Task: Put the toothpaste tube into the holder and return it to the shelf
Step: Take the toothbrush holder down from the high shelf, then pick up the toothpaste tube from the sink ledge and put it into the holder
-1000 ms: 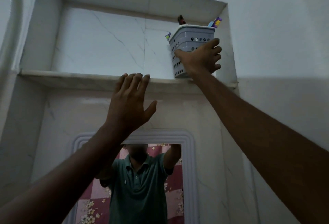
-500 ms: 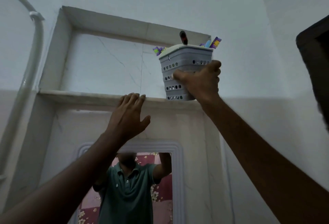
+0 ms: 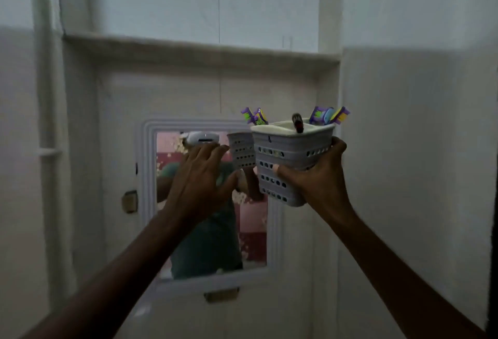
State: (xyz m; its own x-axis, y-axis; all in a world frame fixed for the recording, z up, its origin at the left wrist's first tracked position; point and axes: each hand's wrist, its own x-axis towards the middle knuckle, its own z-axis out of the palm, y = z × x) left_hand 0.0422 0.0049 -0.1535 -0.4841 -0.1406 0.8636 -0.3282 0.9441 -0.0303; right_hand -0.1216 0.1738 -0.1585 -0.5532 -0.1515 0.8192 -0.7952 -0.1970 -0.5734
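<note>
A: Below the shelf [image 3: 188, 47] and out in front of the mirror [image 3: 213, 231], that's where the holder [image 3: 291, 166] is at, roughly 3 o'clock from dead centre. It's in the air, not resting on anything.

B: Which way's it sitting?

A: Long axis close to vertical, open mouth up, tipped a bit so the bottom swings toward 5 o'clock. Grey, rows of round holes down the sides. Toothbrushes [image 3: 327, 116] poke out the top at the back right corner, fanning toward 1 o'clock. There's a dark stubby thing [image 3: 297, 124] at the front rim too, can't tell if it's the toothpaste tube, too blurry.

B: And the hands?

A: Right hand [image 3: 318, 177] is wrapped onto the holder from its 4 o'clock side, thumb pressed across the front face, fingers round the far side, forearm running down to 5 o'clock. Left hand [image 3: 199, 177] is empty, fingers spread and pointing up toward 1 o'clock, just beside the holder but not touching it. You can see the holder's reflection in the mirror between the two hands.
</note>
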